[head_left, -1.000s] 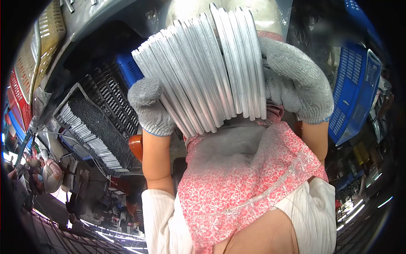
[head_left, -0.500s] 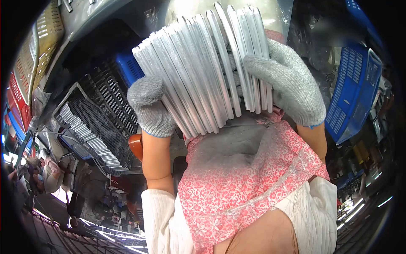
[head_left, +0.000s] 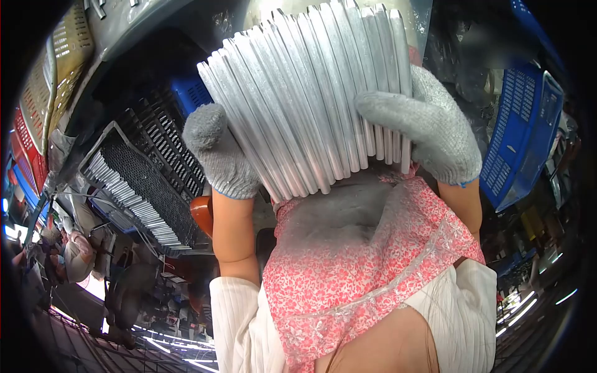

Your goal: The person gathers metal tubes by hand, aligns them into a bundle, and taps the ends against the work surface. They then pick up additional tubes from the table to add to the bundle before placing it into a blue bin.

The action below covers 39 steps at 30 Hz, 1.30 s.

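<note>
A fanned row of silvery metal rods (head_left: 305, 99) spans the space between my two gloved hands, above my lap. My left hand (head_left: 217, 146), in a grey knitted glove, grips the left end of the row, its thumb pressed to the outer rods and its fingers hidden behind. On the right, my right hand (head_left: 429, 124) wears a matching glove. Its thumb lies across the front of the rods, while the other fingers are behind them. The rods stand side by side, their upper and lower ends uneven.
At left, a black mesh crate (head_left: 143, 186) holds a line of similar rods. A blue crate (head_left: 519, 137) stands at right, and a yellow basket (head_left: 68, 56) at upper left. My pink floral apron (head_left: 348, 273) is smudged grey. A person (head_left: 78, 255) is at far left.
The gaps between the rods at right have closed, and the row now looks more continuous. My left thumb has shifted slightly up and left; the right hand has moved slightly right.
</note>
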Tool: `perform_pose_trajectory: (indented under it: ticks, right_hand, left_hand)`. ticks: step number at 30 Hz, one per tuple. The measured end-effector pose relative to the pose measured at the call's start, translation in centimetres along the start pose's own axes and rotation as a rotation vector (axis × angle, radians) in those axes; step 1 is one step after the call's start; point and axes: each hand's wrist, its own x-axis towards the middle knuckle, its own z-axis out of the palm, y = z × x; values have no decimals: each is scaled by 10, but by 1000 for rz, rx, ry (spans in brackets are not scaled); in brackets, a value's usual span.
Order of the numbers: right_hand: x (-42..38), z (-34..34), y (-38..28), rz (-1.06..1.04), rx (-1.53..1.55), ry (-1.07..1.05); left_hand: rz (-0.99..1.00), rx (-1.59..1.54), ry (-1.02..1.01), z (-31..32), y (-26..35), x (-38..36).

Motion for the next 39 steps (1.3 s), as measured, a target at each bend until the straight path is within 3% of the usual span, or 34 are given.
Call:
perform_pose_trajectory:
  ticks: [5, 7, 14, 17, 26, 27, 28, 30, 35, 39]
  right_hand:
    - [3, 6, -3, 57, -71, 46]
    - [3, 6, 4, -74, -69, 45]
    - [1, 5, 2, -67, 39, 62]
    - [6, 0, 3, 63, -49, -8]
    - [3, 10, -5, 29, -130, 52]
    - [3, 11, -5, 8, -1, 45]
    - [2, 11, -4, -11, 128, 39]
    - [6, 10, 5, -40, 77, 62]
    - [6, 11, 3, -19, -32, 81]
    - [7, 12, -3, 24, 191, 17]
  left_hand:
    - [46, 74, -3, 0, 0, 0]
    - [65, 101, -2, -1, 0, -1]
    - [151, 201, -12, -2, -1, -1]
    - [170, 213, -20, -3, -2, -2]
    - [-88, 15, 45, 9, 4, -1]
    - [-88, 15, 46, 7, 2, -1]
    - [49, 157, 17, 4, -1, -2]
    - [247, 341, -25, 0, -4, 0]
    - [101, 156, -40, 6, 3, -1]
    - [-2, 44, -52, 8, 7, -1]
